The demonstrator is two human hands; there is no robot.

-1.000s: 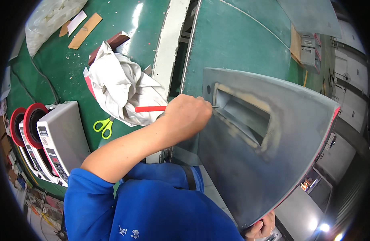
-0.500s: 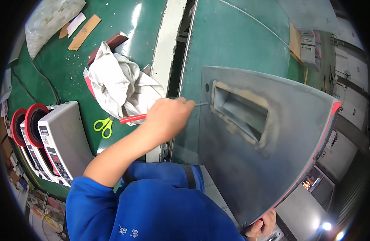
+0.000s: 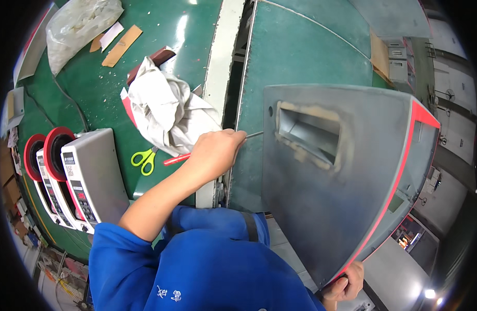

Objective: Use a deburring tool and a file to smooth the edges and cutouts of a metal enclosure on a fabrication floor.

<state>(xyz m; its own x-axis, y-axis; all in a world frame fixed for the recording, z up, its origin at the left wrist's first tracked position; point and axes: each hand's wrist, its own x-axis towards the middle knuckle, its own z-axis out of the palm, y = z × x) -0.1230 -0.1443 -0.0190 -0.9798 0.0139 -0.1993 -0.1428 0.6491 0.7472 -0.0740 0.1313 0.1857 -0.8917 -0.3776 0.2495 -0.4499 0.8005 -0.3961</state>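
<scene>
The left hand [image 3: 216,150] is closed around a slim red-handled tool [image 3: 176,159], which it pinches between thumb and fingers. The red handle end comes out behind the hand at eight o'clock, and the thin grey shaft [image 3: 254,135] points out at about two o'clock. The shaft ends just at the side edge of a grey box-shaped housing [image 3: 321,207]; whether it touches there, I cannot tell.

This housing stands tilted at four o'clock from the left hand. The right hand [image 3: 348,282], between four and five o'clock, grips its lower corner with curled fingers; part of these fingers is hidden. In the upper part of the housing's face is a rectangular recess [image 3: 307,136], with a tan uneven band [image 3: 326,112] around it and a small round hole [image 3: 271,111] at its ten o'clock. A red strip [image 3: 383,205] follows the far edge.

At ten o'clock from the left hand, a crumpled white cloth [image 3: 166,111] lies on the green tabletop [image 3: 160,31]. Yellow-green scissors [image 3: 147,158] lie at nine o'clock, and farther out stand white machines [image 3: 98,160] with red-rimmed discs [image 3: 56,150]. Between ten and eleven o'clock lie a cardboard strip [image 3: 122,46] and, beyond it, a clear plastic bag [image 3: 80,33].
</scene>
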